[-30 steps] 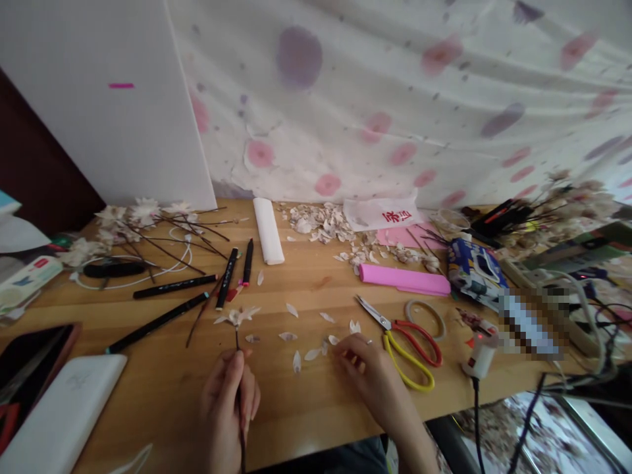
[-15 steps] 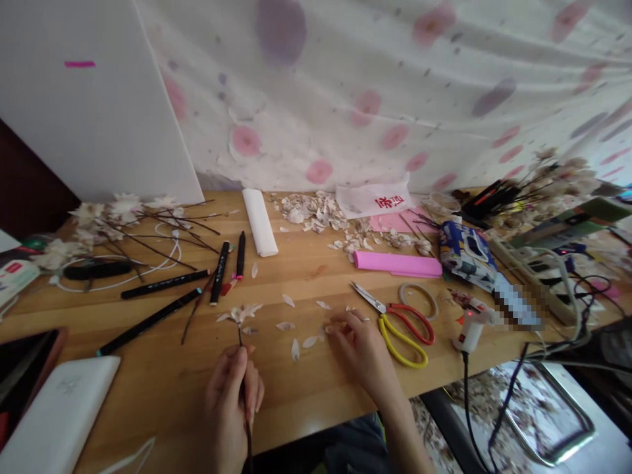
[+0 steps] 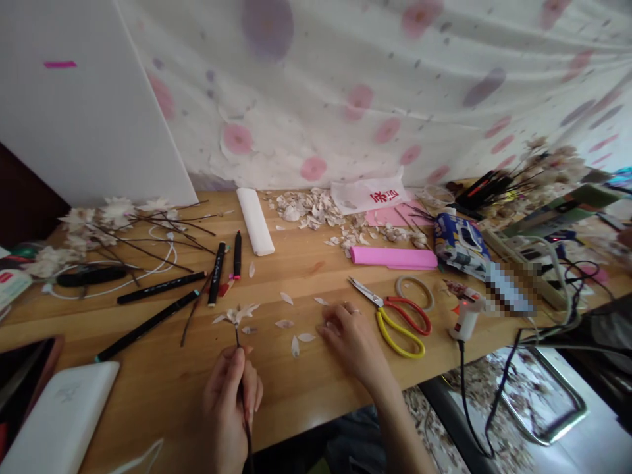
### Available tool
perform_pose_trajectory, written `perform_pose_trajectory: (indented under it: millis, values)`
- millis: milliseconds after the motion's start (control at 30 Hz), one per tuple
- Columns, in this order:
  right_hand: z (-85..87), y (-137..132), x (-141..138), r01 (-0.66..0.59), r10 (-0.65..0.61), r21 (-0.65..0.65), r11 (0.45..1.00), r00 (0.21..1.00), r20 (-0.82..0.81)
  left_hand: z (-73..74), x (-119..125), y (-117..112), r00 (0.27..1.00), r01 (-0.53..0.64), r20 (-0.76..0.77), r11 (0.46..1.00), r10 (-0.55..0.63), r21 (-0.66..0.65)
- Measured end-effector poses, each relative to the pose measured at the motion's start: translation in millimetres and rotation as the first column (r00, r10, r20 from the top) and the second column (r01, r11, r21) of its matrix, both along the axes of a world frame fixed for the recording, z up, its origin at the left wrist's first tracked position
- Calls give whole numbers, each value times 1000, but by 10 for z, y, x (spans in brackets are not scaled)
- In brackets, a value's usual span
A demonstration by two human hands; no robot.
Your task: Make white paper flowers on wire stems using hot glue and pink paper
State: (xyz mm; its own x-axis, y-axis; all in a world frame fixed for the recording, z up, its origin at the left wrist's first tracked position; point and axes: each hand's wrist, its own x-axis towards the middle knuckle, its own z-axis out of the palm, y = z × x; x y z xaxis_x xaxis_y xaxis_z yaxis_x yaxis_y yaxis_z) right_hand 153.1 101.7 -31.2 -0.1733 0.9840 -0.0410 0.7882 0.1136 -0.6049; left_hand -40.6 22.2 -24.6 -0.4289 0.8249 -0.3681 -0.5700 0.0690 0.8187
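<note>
the left hand (image 3: 227, 401) is closed round a thin dark twig stem (image 3: 245, 421), holding it upright over the bench (image 3: 158, 388) with a small pale flower head (image 3: 236, 315) at its tip. the hands are apart: the right hand (image 3: 350, 342) curls down on the bench, just beside loose pale petals (image 3: 306, 337), and whether its fingertips hold one is hidden. a steady, low grip on the stem, with each petal lifted gently by its narrow end, would best keep the head undisturbed. beyond lie red-and-yellow scissors (image 3: 382, 306), a white glue gun (image 3: 464, 319), a pink roll (image 3: 394, 258) and, farther back, a heap of petals (image 3: 309, 209).
</note>
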Motion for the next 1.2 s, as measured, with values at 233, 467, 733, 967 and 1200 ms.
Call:
perform_pose_trajectory:
  millis: [233, 467, 733, 967, 1200]
  values:
    - [-2, 8, -64, 7, -7, -14, 1000, 1000, 6, -30, 8, -42, 1000, 18, -2, 1000, -18, -18]
    - [8, -13, -28, 49, -49, -43, 998, 999, 5, -112, 8, 4, 997, 79, 15, 997, -79, 20]
    - [13, 19, -78, 24, -25, -17, 1000, 997, -79, -23, 42, -10, 996, 86, 5, 996, -86, 11]
    - [114, 53, 5, 46, -46, -10, 999, 954, -295, 0, 85, -84, 989, 133, 56, 991, -133, 20]
    - [393, -96, -82, 28, -37, -24, 999, 761, -648, 122, 181, -117, 969, 237, 75, 971, -234, -25]
